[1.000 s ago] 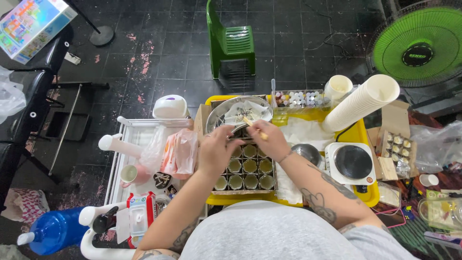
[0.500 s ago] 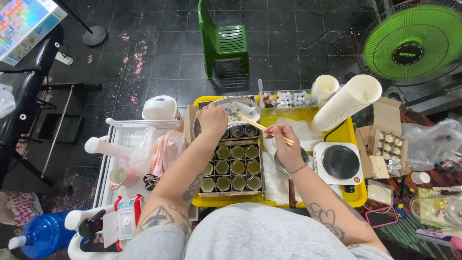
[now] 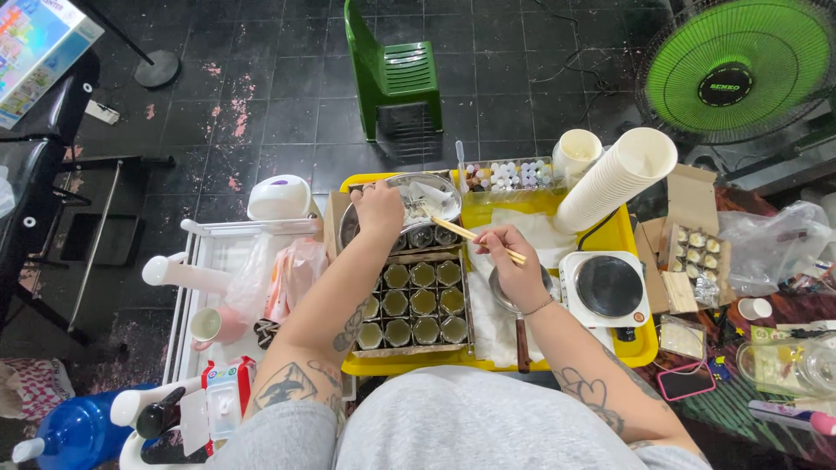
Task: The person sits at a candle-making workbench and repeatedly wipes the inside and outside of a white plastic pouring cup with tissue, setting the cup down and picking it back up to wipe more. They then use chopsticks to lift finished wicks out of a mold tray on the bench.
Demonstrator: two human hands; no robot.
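- Yellow plastic tray, rectangular, set on the work surface below the camera; it bears most of the items listed.
- Cardboard box, brown, flaps open, right of the tray; small round pieces sit in rows inside.
- Clear plastic case, long and narrow, at the tray's far edge, filled with small bottles with white and coloured caps.
- Printed carton, flat, bright multicoloured face, at the far left on a dark seat.
- Small white carton with red and blue print, on the white rack at the near left.
- Stack of paper cups, white, lying tilted, open end up and to the right.
- Electric hotplate, white square body, round black top, at the tray's right.
- Metal bowl, round, shiny, at the tray's far end; pale scraps lie inside.
- Rack of small tins, round, in rows within a rectangular metal frame, near the middle of the tray, just below the bowl.
- Left hand: fingers curled over the near rim of the bowl, gripping it.
- Right hand: closed in a pinch on a thin wooden stick, whose tip points toward the bowl.
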